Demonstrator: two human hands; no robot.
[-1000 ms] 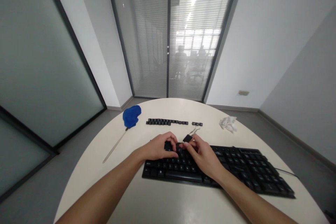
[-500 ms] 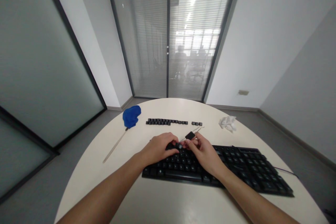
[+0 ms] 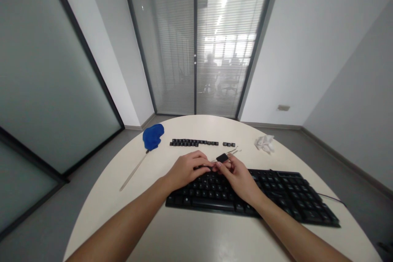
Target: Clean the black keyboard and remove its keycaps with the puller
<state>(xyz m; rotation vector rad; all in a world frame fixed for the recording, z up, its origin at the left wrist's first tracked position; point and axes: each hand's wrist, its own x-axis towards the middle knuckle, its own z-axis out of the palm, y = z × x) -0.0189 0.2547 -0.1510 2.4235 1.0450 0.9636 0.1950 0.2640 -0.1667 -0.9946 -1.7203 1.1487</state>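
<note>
A black keyboard [image 3: 211, 204] lies across the table in front of me, several of its keys hidden under my hands. My right hand [image 3: 238, 178] is closed on a keycap puller [image 3: 222, 158] with a flat black handle and thin metal wires. The wires stick out past the fingers toward the far side. Over the keyboard's upper left part, my left hand [image 3: 187, 170] has thumb and fingers pinched together, their tips meeting the right fingertips. Whatever lies between those left fingertips is hidden.
Behind the keyboard stand rows of loose black keycaps [image 3: 186, 142], with a smaller group [image 3: 229, 144] beside them. A blue cloth duster [image 3: 152, 136] with a pale stick lies at left. Crumpled white tissue [image 3: 264, 143] sits at right. The keyboard cable [image 3: 331, 199] runs off right.
My left thumb and fingers have drawn closer together, covering the dark keycap-like piece that showed between them. The right hand keeps its hold on the keycap puller, almost unmoved.
</note>
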